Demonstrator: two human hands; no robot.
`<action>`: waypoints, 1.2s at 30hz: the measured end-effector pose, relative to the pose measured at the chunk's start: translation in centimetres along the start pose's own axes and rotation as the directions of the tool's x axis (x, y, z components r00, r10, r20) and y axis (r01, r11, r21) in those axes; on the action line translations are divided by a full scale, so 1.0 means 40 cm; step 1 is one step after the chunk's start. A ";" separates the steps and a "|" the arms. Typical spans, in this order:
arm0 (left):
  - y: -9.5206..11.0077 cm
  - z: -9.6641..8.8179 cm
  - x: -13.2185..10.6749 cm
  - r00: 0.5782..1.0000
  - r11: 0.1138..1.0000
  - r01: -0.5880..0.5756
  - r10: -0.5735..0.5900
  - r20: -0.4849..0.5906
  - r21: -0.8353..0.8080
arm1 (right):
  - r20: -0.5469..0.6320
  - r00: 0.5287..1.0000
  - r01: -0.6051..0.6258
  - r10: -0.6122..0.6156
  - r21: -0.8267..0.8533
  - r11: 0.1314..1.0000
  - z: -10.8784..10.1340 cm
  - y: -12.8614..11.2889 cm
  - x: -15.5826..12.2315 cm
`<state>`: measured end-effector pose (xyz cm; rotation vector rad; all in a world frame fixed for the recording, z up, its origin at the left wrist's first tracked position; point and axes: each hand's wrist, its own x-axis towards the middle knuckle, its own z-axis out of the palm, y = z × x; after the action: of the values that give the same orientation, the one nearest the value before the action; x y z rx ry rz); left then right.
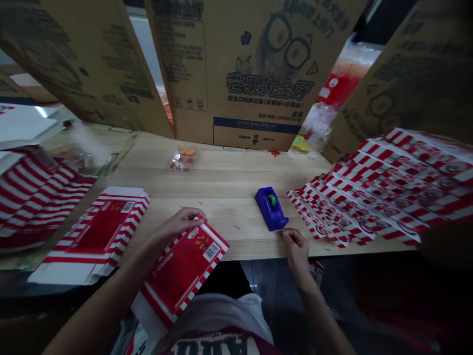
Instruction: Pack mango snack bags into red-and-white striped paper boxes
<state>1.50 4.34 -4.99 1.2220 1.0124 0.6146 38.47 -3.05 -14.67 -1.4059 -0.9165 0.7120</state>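
Observation:
My left hand (180, 223) rests with curled fingers on the top edge of a flat red-and-white striped carton (183, 268) that hangs over the table's near edge toward my lap. My right hand (295, 245) is at the near edge of the table, just in front of a blue tape dispenser (271, 208), with its fingers pinched together; what they hold is too small to make out. The dispenser has a green roll in it.
A stack of flat striped cartons (98, 231) lies at the left, more striped sheets (29, 192) beyond it. A fanned pile of cartons (384, 187) fills the right. Large cardboard boxes (254, 74) stand along the back. A small clear packet (183, 159) lies on the wooden table (221, 182).

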 end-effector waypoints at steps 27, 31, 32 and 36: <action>0.077 -0.026 -0.071 0.973 0.977 -0.213 0.209 0.093 0.031 | 0.986 -0.038 -0.535 0.164 -0.159 0.829 0.462 -0.194 -0.036; 0.046 -0.089 -0.104 0.938 0.961 -0.259 0.228 -0.260 -0.091 | 0.980 0.137 -0.017 0.141 -0.140 0.990 0.587 -0.182 0.020; 0.029 -0.106 -0.113 0.889 0.947 -0.288 0.208 -0.408 -0.143 | 0.966 0.227 0.165 0.122 -0.161 0.973 0.634 -0.181 0.047; -0.070 -0.144 -0.159 0.587 0.931 -0.356 0.156 -0.794 -0.080 | 0.923 0.384 0.506 0.023 -0.231 0.831 0.844 -0.183 0.161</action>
<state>-6.80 0.94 -5.87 0.8758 1.4315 1.5582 11.73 18.98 -8.70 -1.1667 -2.3056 1.0762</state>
